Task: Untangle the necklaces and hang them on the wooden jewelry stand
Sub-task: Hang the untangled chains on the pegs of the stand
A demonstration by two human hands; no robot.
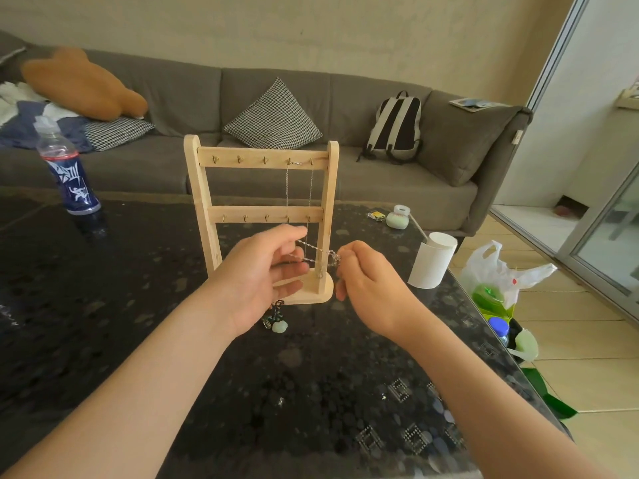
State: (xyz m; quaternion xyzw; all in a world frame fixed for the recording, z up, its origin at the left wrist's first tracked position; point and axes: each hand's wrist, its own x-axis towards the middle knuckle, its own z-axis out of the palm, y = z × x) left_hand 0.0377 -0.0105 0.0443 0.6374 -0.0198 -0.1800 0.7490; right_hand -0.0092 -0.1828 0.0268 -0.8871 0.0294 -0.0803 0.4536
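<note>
Stretching a silver chain (pixel 316 251) between them, both hands are working just in front of the wooden jewelry stand (pixel 204 188), which is standing upright on the dark table (pixel 138 305).

The left hand (pixel 262 271) is holding one end. Its thumb is lying above and its fingers are curling loosely below, with two strands running into the gap between them. Exactly where the strands are being gripped is hidden behind the fingers. The right hand (pixel 370 281) is pinching the other end between thumb and forefinger. Its knuckles are covering the clasp, so the tip of the chain is not showing.

A pendant cluster (pixel 279 323) is dangling under the left hand. It includes a pale green stone and a small dark charm. Whether it belongs to the same chain is hard to tell, since the palm is hiding the link.

A thin necklace (pixel 286 188) is already hanging from two hooks at the right end of the stand's top rail. Its fine strands are fading against the background, and its lower end is partly blocked by the stretched chain. The hands are also covering much of the stand's base.

A bottle (pixel 71 174) is standing at the table's far left, and a white roll (pixel 431 262) is sitting near its right edge. A plastic bag (pixel 498 267) is lying on the floor beyond.
</note>
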